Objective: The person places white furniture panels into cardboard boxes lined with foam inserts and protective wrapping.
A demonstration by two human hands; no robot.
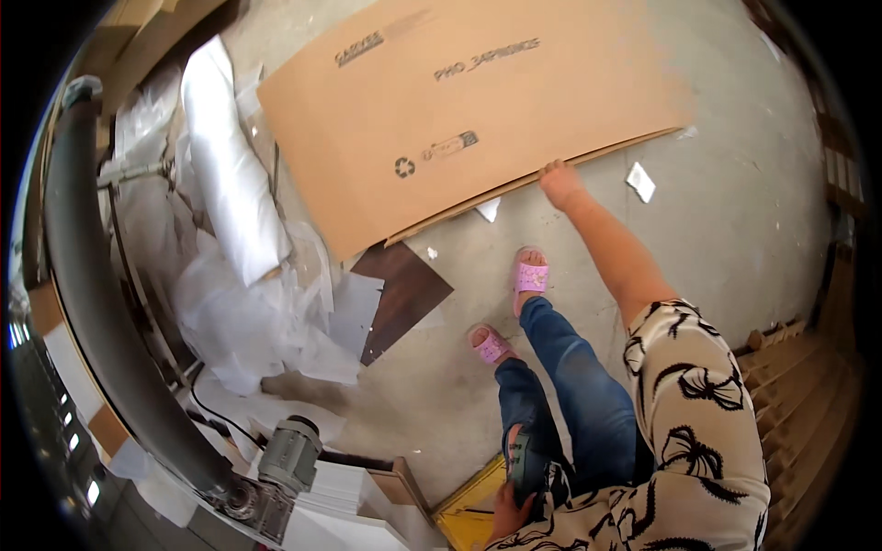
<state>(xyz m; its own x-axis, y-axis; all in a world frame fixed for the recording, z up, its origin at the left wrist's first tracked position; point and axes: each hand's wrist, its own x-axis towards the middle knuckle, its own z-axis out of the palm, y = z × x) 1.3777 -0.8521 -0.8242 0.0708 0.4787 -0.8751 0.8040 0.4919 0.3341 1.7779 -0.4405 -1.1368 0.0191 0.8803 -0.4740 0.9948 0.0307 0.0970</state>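
Gripped at its near edge by the right hand (561, 185), the flattened carton (487, 115) is best handled unbent; the left hand's (511, 514) hold cannot be told.

Downward view from head (wide fisheye)

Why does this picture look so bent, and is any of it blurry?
In the head view, fisheye distortion bows the long dark-grey cylinder; also in the head view, the large flat brown cardboard piece blurs at its right end.
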